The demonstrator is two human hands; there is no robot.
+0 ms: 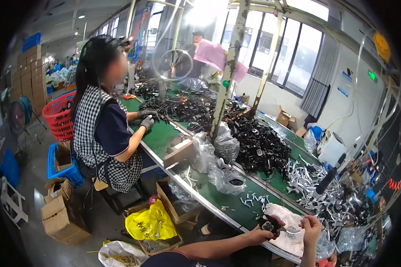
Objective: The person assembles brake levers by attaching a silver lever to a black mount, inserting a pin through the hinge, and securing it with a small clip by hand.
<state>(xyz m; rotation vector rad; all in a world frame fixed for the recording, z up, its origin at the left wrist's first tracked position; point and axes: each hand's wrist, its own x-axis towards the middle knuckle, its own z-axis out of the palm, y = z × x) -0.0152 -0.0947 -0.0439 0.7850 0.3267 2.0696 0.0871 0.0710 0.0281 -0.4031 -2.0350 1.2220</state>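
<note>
My left hand (259, 235) is closed around a black brake lever housing (268, 226) above the near edge of the green bench. A curved silver lever (292, 231) sticks out from it toward my right hand. My right hand (312, 228) is raised just beyond the lever's end, thumb and fingers pinched together; anything between them is too small to make out. Under both hands lies a whitish cloth (286, 212). Small silver pins (252, 200) are scattered on the bench to the left of the cloth.
Silver levers (315, 181) are heaped at the right, and black parts (260, 144) farther back. Clear plastic bags (225, 175) stand by a metal post (227, 84). A gloved co-worker (111, 120) sits at the left. Cartons and a yellow bag (152, 221) are below the bench.
</note>
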